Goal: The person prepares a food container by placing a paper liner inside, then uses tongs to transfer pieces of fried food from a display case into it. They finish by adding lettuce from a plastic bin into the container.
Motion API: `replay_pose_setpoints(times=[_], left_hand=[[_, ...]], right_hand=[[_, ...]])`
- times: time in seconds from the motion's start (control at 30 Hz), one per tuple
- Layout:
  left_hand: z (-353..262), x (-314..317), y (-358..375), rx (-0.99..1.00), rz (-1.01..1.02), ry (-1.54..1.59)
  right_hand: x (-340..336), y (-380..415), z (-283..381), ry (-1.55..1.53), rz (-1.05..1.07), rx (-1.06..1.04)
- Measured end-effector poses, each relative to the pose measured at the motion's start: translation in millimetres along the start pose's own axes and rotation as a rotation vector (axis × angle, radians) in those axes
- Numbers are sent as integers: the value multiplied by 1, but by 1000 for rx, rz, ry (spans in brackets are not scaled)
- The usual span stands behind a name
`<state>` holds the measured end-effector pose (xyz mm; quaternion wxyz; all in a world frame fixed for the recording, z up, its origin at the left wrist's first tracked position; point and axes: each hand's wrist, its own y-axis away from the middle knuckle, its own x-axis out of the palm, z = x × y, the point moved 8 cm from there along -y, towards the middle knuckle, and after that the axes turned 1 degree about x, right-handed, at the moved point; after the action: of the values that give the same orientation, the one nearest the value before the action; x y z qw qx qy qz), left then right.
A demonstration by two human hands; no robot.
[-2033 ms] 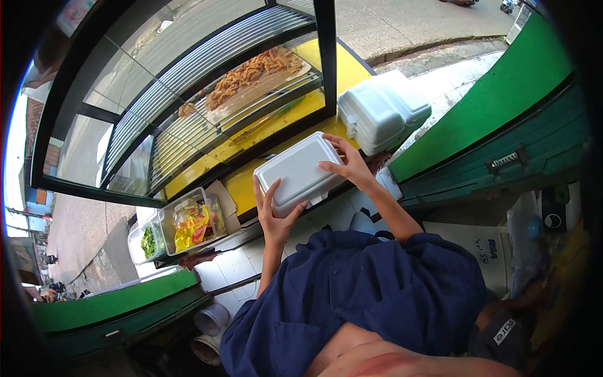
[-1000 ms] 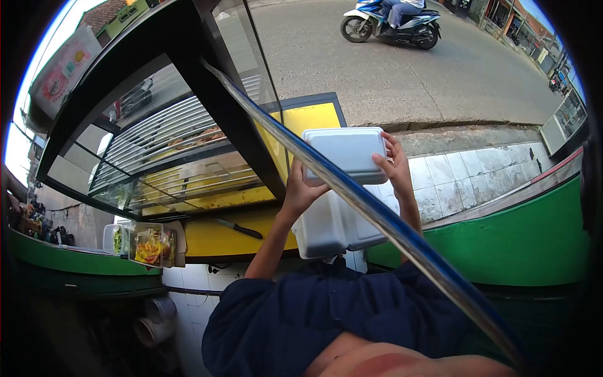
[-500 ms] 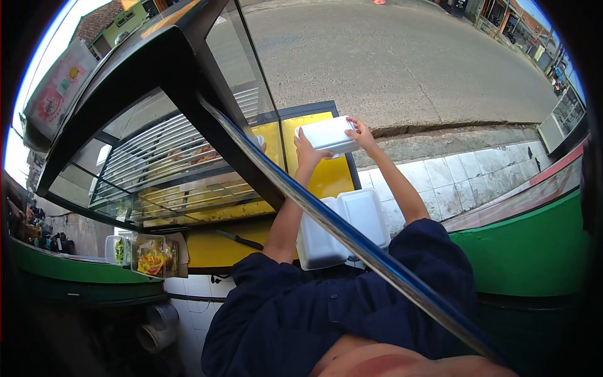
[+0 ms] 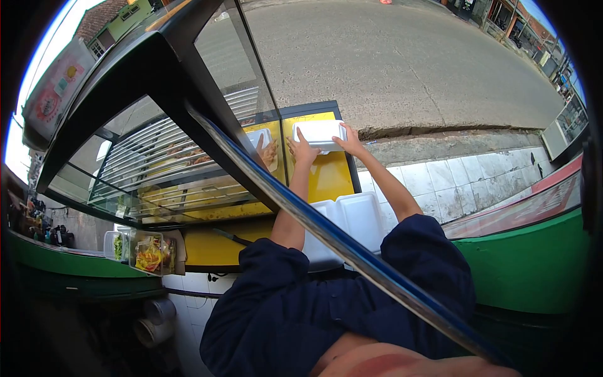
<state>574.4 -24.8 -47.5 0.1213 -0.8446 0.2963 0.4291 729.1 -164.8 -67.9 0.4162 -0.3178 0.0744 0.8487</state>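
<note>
A closed white foam food box sits on the yellow counter beside the glass case. My left hand is at its near left corner, fingers spread, one fingertip against the box and the others fanned out to the left. Around the right end of the box, the fingers and thumb of my right hand are closed. Nearer my body, a second white foam box lies with its lid folded open. The slanting metal rail hides part of it.
On the left stands a glass display case with a slatted rack and food inside. A knife lies on the yellow counter. Clear containers of vegetables stand at the left. A metal rail crosses the view diagonally.
The closed foam box has come down slightly and sits more level. My left hand's fingers have spread away from its left end. My right hand has shifted a little left with the box.
</note>
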Motion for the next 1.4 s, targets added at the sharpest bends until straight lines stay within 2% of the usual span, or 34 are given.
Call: replay_pose_setpoints(times=[0.07, 0.17, 0.2, 0.4, 0.5, 0.6, 0.7, 0.8, 0.9, 0.93, 0.97, 1.0, 1.03, 1.1, 1.17, 1.3, 1.4], left_hand=[[-5, -5, 12, -106, 137, 10], [0, 22, 1, -149, 244, 37], [7, 36, -5, -147, 266, 45], [3, 32, -21, -14, 182, 251], [1, 29, -29, 54, 102, 252], [5, 34, -41, 65, 134, 268], [6, 33, -40, 0, 181, 164], [0, 11, -22, -116, 105, 164], [-51, -39, 23, 142, -18, 140], [-63, -47, 37, 278, -28, 178], [-68, -55, 52, 321, -36, 155], [-72, -67, 74, 397, 55, 324], [-75, -85, 97, 474, 75, 314], [-67, -113, 141, 550, 125, 336], [-35, -118, 175, 534, 389, 467], [26, -165, 260, 455, 410, 685], [87, -152, 292, 430, 312, 732]], right_hand=[[-12, 31, 36, 179, -30, 81], [5, 34, 39, 184, 152, 16], [8, 28, 34, 97, 85, -16], [7, -10, 36, 44, -74, -315], [10, -21, 36, 82, -75, -291], [19, -28, 26, 71, 13, -132], [25, -32, 18, 124, -14, -215], [20, -25, 27, 250, 62, -106], [11, -19, 34, 225, 57, -127], [6, -13, 39, 159, 120, -96], [-1, 0, 50, 156, 184, -73], [-13, 13, 69, 153, 247, -52], [-23, 32, 85, 151, 312, -29], [-48, 82, 125, 208, 410, -122], [-66, 134, 149, 69, 429, -142], [-89, 235, 200, -27, 341, -203], [-71, 295, 220, -143, 357, -218]])
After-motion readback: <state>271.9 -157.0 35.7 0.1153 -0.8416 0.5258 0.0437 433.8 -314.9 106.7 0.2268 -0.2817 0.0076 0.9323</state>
